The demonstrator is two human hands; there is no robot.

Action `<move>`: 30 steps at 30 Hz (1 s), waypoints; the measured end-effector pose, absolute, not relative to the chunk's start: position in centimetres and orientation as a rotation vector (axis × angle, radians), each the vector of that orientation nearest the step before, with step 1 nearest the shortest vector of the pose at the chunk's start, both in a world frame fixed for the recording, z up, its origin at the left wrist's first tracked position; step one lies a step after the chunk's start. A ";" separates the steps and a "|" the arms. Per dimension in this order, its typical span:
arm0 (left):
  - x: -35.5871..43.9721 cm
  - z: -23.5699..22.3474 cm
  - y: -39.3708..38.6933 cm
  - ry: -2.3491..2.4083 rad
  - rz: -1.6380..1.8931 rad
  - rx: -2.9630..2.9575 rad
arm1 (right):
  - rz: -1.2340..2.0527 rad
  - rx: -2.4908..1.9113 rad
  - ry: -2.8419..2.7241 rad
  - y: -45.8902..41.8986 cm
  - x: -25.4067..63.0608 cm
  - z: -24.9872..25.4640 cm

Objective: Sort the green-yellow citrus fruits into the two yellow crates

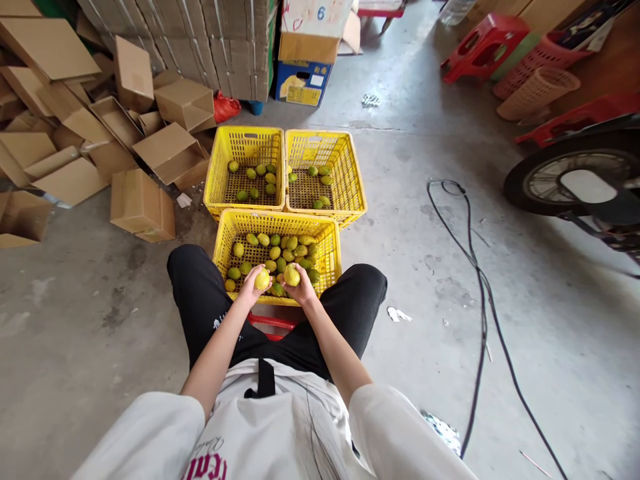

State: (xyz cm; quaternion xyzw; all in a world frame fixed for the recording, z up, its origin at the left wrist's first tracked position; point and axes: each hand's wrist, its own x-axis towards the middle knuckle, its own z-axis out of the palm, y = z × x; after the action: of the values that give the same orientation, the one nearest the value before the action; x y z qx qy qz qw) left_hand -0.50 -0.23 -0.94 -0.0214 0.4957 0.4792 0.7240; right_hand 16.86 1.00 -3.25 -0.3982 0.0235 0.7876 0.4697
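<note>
Above the near yellow crate [336,257], my left hand [250,288] is closed around a yellow-green oval fruit [261,279]. A second yellow-green fruit [292,275] sits in my right hand [303,291], its fingers curled under it. The two hands are close together but apart. Below them, the near crate holds many loose green and yellow fruits [275,253]. Behind it stand two more yellow crates, the far left one [210,180] and the far right one [357,177], each with several similar fruits on the bottom.
Cardboard boxes [143,203] are heaped at the left. A blue box [303,83] is stacked under others behind the crates. On the right, a black cable [483,293] crosses the concrete floor near a wheel [540,177]. A red stool [485,47] lies farther back.
</note>
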 end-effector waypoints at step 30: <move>-0.6 -0.6 0.2 1.017 1.071 -0.183 | 1.988 -0.842 0.086 1.0 17.4 -2.3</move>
State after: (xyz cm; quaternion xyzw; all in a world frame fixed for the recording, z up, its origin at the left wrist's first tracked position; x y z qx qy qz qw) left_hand -0.63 0.24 -0.61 -0.0832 0.4631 0.4874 0.7356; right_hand 17.44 0.95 -2.28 -0.3436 0.0349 0.8116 0.4712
